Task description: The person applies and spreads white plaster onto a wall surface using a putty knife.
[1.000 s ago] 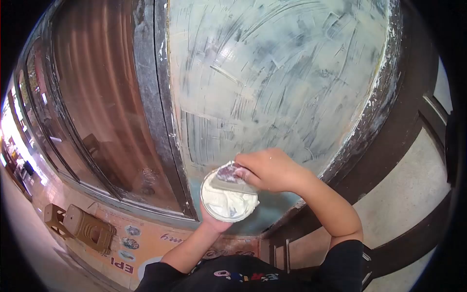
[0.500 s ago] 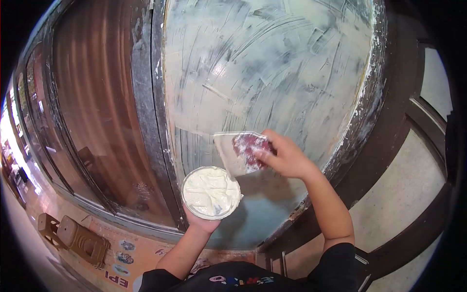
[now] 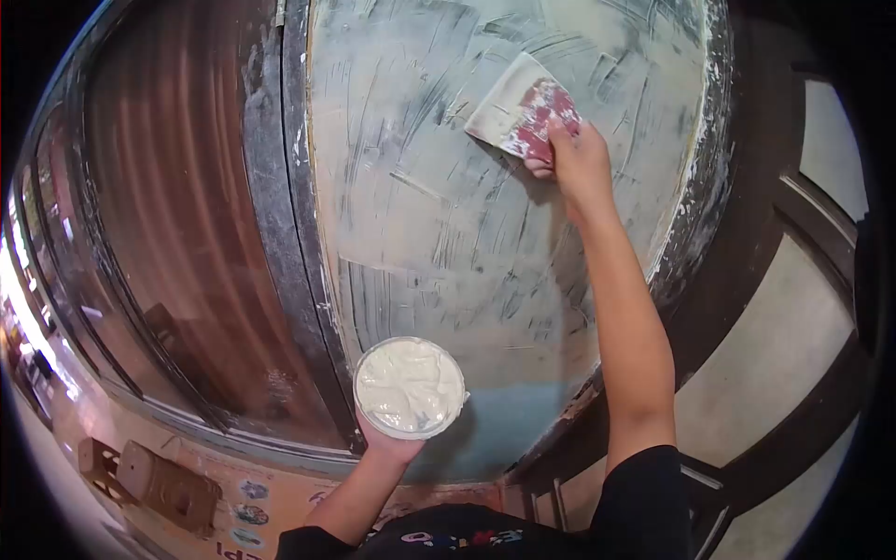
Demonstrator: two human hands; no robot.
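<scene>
My right hand (image 3: 574, 154) is closed round the red, putty-smeared handle of a wide putty knife (image 3: 527, 107). Its pale blade is at the upper part of the wall panel (image 3: 485, 233), which is streaked with whitish putty over a grey-blue surface. Lower down, my left hand (image 3: 390, 443) grips a round tub of creamy white putty (image 3: 411, 387) from beneath and the side; most of its fingers are hidden under the tub. The putty's surface is uneven, with ridges and scoop marks.
Dark, paint-spotted frames (image 3: 275, 177) border the panel. To the left, a glass pane (image 3: 187, 205) shows brown curtain folds. Brown plastic stools (image 3: 173, 485) stand on the floor at lower left. Dark wooden framing with pale panels (image 3: 747, 355) rises on the right.
My right hand has carried the putty knife from just above the tub up to the upper part of the panel. The tub in my left hand sits slightly lower in view.
</scene>
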